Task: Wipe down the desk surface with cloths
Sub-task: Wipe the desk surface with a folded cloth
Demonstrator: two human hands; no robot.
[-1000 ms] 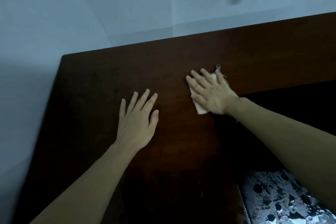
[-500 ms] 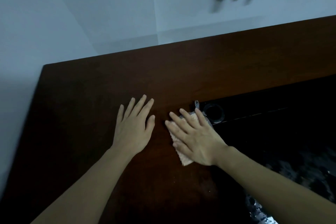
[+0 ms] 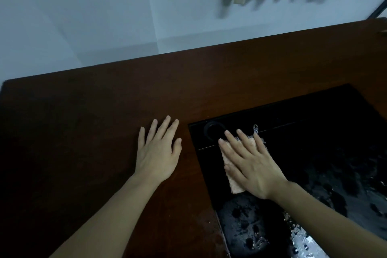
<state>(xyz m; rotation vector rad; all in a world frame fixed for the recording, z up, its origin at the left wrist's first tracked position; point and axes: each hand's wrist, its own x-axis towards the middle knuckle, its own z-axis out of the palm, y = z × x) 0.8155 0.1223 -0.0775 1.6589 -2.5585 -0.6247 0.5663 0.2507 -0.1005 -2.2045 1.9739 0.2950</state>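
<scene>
Moved right off the brown wood, right hand (image 3: 252, 165) presses a cloth (image 3: 234, 182) onto the black panel (image 3: 314, 128).

Pale pink, crumpled cloth, grey-checked edge; left hand (image 3: 158, 153) flat, fingers spread, on the desk (image 3: 83, 132).

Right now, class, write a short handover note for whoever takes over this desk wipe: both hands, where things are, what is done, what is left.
Left hand: flat and open on the bare wooden desk, holding nothing.
Right hand: fingers straight, pressing the cloth onto the black inset panel, beside the round ring.
Done: cannot tell which areas are wiped.
Left: the panel's near part looks wet and speckled; carry on there, then the wood.
</scene>
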